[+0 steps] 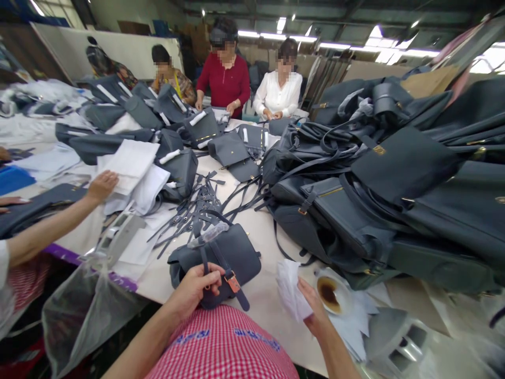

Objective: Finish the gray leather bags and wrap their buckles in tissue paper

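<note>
In front of me on the table edge lies a small dark blue-grey bag [236, 252], with a buckled strap [221, 258] across its front. An orange-red patch shows at its gold buckle [232, 282]. Clear wrap covers part of its handle [213, 233]. My left hand [197, 284] is closed at the bag's lower left front, its curled fingers pinching a narrow strap beside the buckle. Crumpled white paper [290, 289] is gripped by my right hand [313, 310], a little right of the bag and above the table.
Loose straps [201, 202] lie beyond the bag. Large dark bags [355, 210] are heaped on the right. A dish of brown liquid [329, 295] and a grey tape dispenser [396, 339] sit near my right arm. At left, a co-worker's hand [103, 185] holds white paper [132, 160].
</note>
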The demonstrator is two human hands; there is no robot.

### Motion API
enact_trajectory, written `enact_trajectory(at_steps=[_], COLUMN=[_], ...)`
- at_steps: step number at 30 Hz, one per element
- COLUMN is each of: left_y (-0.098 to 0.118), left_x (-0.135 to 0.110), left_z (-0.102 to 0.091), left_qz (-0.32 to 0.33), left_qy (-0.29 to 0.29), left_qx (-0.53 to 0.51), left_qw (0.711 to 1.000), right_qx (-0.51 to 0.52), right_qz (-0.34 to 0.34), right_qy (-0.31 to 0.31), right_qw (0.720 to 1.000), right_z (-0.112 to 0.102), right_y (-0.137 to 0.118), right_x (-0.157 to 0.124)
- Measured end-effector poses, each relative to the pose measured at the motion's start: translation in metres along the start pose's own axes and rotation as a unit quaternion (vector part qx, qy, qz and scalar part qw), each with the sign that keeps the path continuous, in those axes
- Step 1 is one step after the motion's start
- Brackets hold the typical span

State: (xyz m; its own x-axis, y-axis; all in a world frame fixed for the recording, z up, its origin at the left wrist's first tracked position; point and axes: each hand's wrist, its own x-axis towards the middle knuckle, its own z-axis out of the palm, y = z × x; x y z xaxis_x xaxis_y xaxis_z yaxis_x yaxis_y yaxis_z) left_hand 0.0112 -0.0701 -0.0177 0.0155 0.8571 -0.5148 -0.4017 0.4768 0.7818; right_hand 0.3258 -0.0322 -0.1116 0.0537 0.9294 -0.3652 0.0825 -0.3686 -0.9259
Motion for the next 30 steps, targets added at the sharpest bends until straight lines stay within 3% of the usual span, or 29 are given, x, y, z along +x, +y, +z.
enact_trajectory(at_steps=[4,8,11,13,15,18,21,24,27,30], left_y=[0.004,0.002,-0.006,-0.011,-0.014,-0.013,-0.013,-0.014,-0.013,-0.012], left_x=[0.003,0.005,0.008,0.009,0.01,0.009,0.01,0.009,0.007,0.005], left_z=[0.015,0.025,0.026,0.024,0.022,0.018,0.016,0.016,0.019,0.021], left_qz=[0.011,0.011,0.015,0.023,0.03,0.045,0.057,0.06,0.055,0.043], left_qy=[-0.027,-0.088,-0.048,-0.015,0.004,0.014,0.013,0.02,0.022,0.023], left_qx=[0.078,0.106,0.104,0.098,0.1,0.112,0.127,0.131,0.119,0.114], left_qw=[0.996,0.99,0.993,0.995,0.995,0.993,0.99,0.989,0.991,0.992], right_qx=[0.159,0.18,0.145,0.107,0.041,-0.116,-0.231,-0.307,-0.342,-0.349], right_qz=[0.081,0.112,0.098,0.075,0.035,-0.038,-0.052,-0.005,0.033,0.033], right_qy=[-0.154,-0.239,-0.298,-0.297,-0.243,-0.081,0.08,0.193,0.225,0.213], right_qw=[0.972,0.948,0.938,0.946,0.969,0.989,0.968,0.932,0.912,0.912], right_z=[0.048,0.088,0.098,0.095,0.086,0.063,0.025,-0.013,-0.037,-0.042], right_y=[-0.033,-0.06,-0.067,-0.066,-0.059,-0.045,-0.03,-0.018,-0.008,-0.004], right_x=[-0.028,-0.049,-0.054,-0.051,-0.044,-0.032,-0.021,-0.015,-0.011,-0.008])
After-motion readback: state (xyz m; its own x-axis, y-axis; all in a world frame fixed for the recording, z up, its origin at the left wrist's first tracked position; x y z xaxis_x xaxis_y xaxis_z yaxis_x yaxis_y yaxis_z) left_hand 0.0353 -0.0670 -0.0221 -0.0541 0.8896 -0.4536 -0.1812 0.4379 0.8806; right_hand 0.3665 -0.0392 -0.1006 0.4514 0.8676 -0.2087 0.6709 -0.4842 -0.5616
